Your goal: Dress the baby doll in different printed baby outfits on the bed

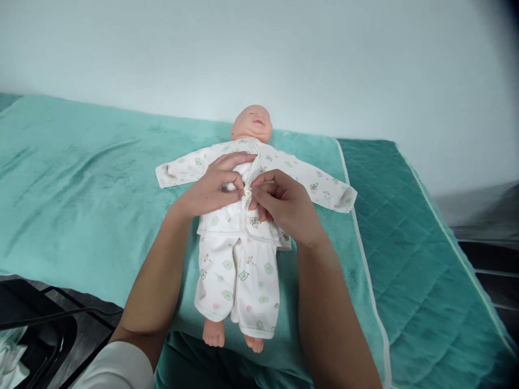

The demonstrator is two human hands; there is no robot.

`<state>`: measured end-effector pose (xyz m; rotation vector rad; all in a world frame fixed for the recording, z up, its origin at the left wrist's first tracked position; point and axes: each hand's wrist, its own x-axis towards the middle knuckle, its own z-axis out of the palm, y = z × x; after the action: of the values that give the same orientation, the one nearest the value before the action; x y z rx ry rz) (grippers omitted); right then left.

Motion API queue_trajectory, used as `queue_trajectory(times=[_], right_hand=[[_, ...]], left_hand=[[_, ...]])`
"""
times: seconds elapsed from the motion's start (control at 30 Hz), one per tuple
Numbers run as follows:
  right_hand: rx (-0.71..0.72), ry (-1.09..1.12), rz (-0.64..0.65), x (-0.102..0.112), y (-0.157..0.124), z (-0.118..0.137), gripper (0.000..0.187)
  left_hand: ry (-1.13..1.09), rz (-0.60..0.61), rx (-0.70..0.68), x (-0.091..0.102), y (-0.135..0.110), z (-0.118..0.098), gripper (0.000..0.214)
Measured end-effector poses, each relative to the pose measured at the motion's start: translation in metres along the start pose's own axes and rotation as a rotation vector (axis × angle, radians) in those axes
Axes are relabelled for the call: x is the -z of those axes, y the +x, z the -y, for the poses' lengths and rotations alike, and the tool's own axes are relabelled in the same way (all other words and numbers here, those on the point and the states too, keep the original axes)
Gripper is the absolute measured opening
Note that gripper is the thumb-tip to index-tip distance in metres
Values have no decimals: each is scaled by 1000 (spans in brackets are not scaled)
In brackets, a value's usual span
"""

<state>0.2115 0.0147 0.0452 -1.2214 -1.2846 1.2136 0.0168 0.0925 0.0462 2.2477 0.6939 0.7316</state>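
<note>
A baby doll (252,123) lies on its back, dressed in a white printed jacket (221,221) and matching trousers (255,275). Both jacket sleeves stretch out sideways, with no doll hands showing at the cuffs. At the jacket's front edge, a round pale button (247,193) sits between my two hands. My left hand (214,186) pinches the jacket front just left of the button, its upper fingers resting on the chest. From the other side, my right hand (284,202) pinches the cloth by the button. Whether the button is through its hole cannot be made out.
Under the doll is a light green blanket (81,189) over a darker quilted cover (405,243). A pale wall (243,54) stands behind the bed. At lower left are a black tray-like object (60,340) and a dark cable (81,310).
</note>
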Motion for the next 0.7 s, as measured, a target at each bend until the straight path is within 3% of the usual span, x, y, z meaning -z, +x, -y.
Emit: queue_trajectory(times=[0.33, 0.6, 0.7], right_hand=[[0, -24, -7, -1, -1, 1, 11], [2, 5, 0, 0, -1, 1, 10], [33, 35, -21, 0, -1, 0, 11]], left_hand=[[-29, -35, 4, -2, -1, -2, 11], [-72, -82, -89, -4, 0, 5, 36], [-62, -114, -112, -7, 1, 5, 37]])
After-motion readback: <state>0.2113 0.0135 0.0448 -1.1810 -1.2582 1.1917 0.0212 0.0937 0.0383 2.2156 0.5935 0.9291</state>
